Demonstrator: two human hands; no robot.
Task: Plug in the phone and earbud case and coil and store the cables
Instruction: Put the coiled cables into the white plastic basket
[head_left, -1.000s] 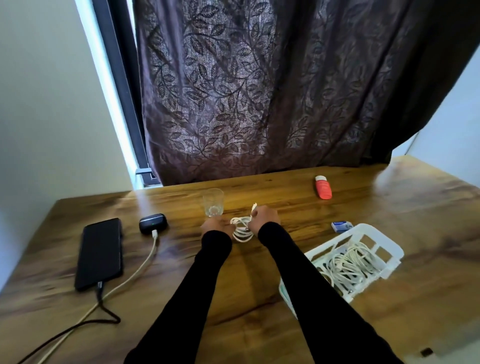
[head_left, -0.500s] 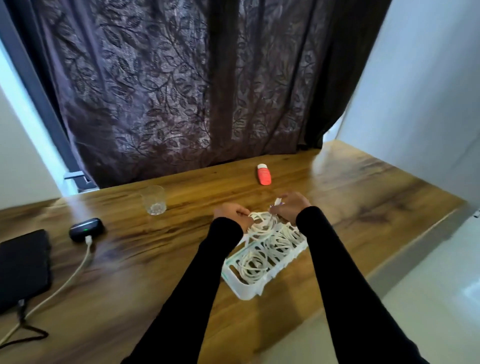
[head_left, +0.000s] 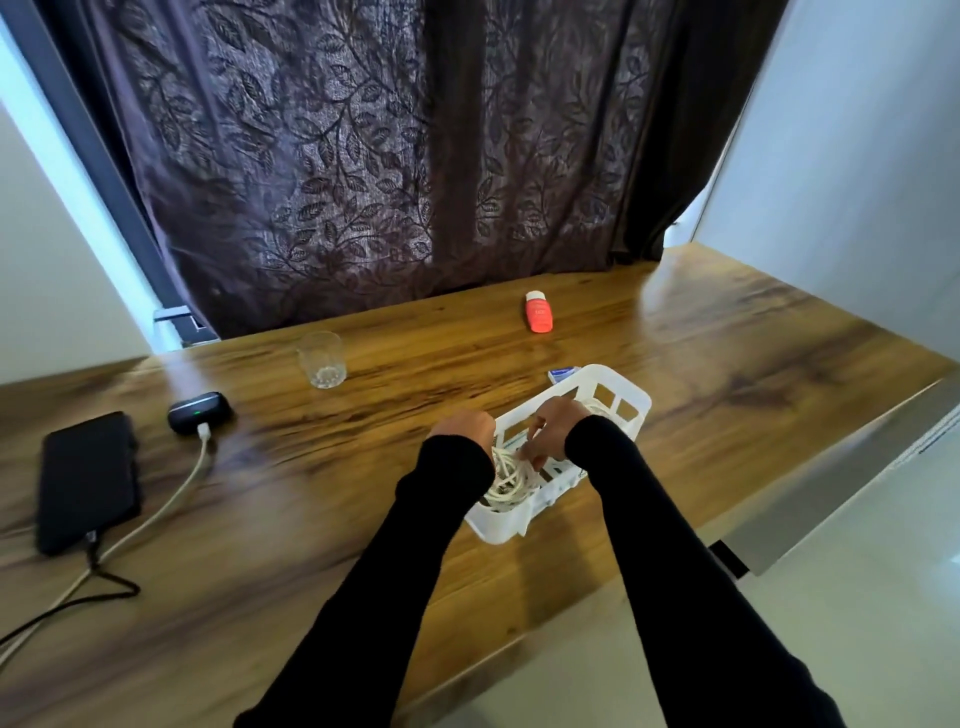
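Observation:
A white plastic basket stands on the wooden table, and both my hands reach into it. My left hand and my right hand press a coiled white cable down among the other white cables inside. At the left lies a black phone with a black cable in its near end. Behind it sits a dark earbud case, green light on, with a white cable plugged in.
An empty drinking glass stands behind the hands. A red-orange tube lies farther back, and a small blue-white box touches the basket's far side. A dark curtain hangs behind the table. The table's edge runs close on the right.
My hands carried the coiled white cable from beside the glass to the basket and lowered it inside. The view swung right, then back left.

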